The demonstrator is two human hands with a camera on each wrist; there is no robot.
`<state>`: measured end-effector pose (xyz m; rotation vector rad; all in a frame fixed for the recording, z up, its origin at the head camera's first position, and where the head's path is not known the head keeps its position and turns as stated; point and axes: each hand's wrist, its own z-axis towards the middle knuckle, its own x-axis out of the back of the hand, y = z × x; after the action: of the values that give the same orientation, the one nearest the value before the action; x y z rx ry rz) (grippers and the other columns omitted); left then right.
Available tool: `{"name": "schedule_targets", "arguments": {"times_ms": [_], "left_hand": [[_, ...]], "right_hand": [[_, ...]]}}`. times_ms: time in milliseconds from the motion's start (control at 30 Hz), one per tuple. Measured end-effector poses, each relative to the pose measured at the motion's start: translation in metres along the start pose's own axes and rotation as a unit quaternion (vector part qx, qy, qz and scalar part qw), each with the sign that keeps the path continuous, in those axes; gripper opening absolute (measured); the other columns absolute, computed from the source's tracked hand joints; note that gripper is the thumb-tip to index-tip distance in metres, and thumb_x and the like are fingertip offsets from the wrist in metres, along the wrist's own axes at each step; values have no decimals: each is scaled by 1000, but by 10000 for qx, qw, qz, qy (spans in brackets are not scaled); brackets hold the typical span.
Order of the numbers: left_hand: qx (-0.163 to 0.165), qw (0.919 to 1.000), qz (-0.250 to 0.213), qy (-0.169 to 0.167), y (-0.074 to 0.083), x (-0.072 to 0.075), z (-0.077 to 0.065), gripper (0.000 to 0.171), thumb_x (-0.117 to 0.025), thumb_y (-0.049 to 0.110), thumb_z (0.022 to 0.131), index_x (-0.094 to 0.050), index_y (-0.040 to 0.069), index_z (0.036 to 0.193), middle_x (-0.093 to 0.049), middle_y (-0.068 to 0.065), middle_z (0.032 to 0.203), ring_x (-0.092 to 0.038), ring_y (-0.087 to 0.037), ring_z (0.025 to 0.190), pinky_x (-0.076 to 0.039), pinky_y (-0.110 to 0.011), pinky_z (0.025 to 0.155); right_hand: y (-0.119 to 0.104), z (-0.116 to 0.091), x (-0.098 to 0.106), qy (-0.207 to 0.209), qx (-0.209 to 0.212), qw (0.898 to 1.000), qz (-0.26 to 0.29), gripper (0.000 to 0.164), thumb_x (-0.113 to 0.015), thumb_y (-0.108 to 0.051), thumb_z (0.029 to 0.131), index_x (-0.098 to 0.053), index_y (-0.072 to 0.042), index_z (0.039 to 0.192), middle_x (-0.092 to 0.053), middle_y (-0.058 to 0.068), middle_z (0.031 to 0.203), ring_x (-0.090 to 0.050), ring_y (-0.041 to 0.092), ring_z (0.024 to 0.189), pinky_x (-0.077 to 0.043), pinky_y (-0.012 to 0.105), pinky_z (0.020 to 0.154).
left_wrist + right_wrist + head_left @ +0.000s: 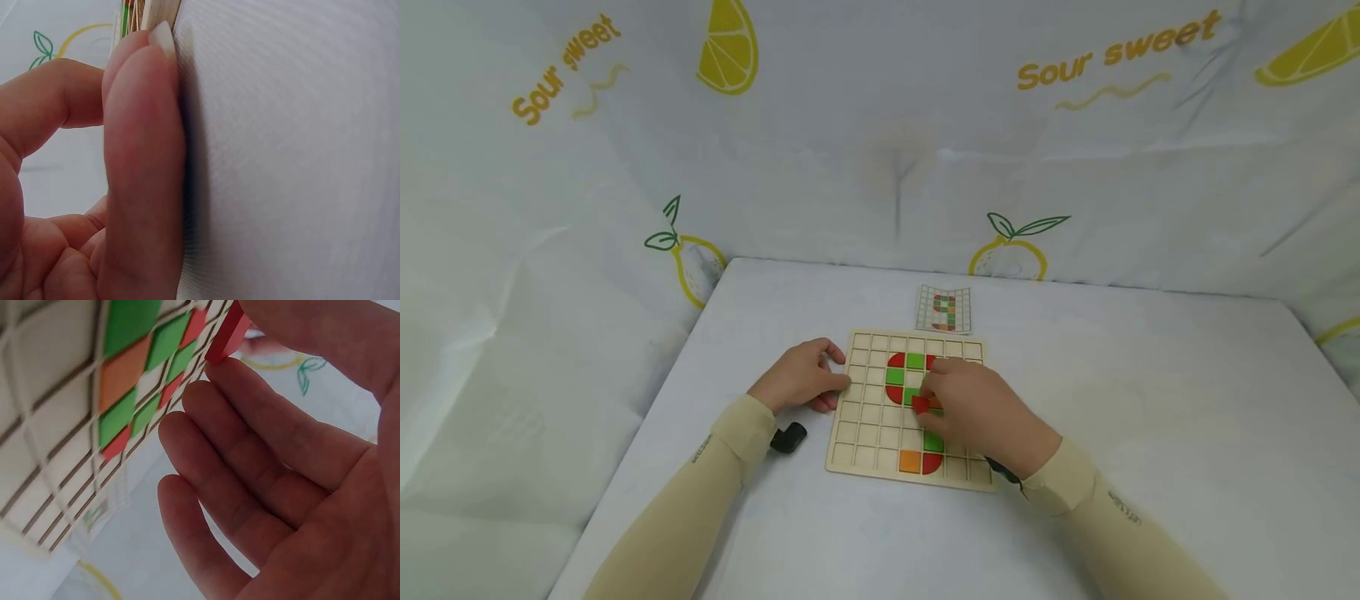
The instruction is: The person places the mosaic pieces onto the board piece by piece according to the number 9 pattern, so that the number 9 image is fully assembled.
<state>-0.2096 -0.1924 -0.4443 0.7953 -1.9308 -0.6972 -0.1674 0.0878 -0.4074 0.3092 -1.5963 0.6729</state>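
A wooden grid board (865, 433) lies on the white table, with red, green and orange tiles set in some of its squares. Over its right half, my right hand (981, 408) pinches a red tile (228, 334) between thumb and index finger, holding it tilted above the board. The other fingers of that hand are extended in the right wrist view. My left hand (801, 377) rests on the table at the board's left side, fingers loosely bent. Its fingertips are right at the board's edge (161, 14). An orange tile (910, 461) sits beside a rounded red tile (932, 463) near the front.
Behind the board lies a printed pattern card (943, 310) with a coloured grid figure. A black angled piece (788, 437) is by the left wrist. White cloth (850, 167) with lemon prints hangs around the table's back and left sides.
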Motion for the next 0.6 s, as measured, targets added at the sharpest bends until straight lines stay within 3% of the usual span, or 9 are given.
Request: {"name": "schedule_targets", "arguments": {"times_ms": [200,367,600], "left_hand": [[16,10000,6,-38,3,0,0,33,-76,19,96,-61,13,125,-73,-10,83,-74,-19,63,-65,-29,64],[35,10000,-11,-65,5,1,-1,33,-76,19,96,-61,12,125,-73,-11,83,-74,-19,63,-65,-29,64],[77,10000,17,-59,4,1,-2,33,-77,19,96,-61,13,125,-73,-11,84,-74,-19,63,-65,-29,64]], "right_hand": [[-25,-2,-10,36,532,9986,-66,13,-83,-23,90,-77,-14,85,-62,-7,81,-51,9,71,-50,25,66],[-38,-5,-20,224,996,9946,-186,21,-82,-18,87,-66,-17,73,-52,-10,73,-45,9,68,-45,25,66],[-47,-8,-27,146,965,9950,-194,22,-81,-20,90,-66,-18,74,-55,-10,74,-46,9,70,-48,26,70]]}}
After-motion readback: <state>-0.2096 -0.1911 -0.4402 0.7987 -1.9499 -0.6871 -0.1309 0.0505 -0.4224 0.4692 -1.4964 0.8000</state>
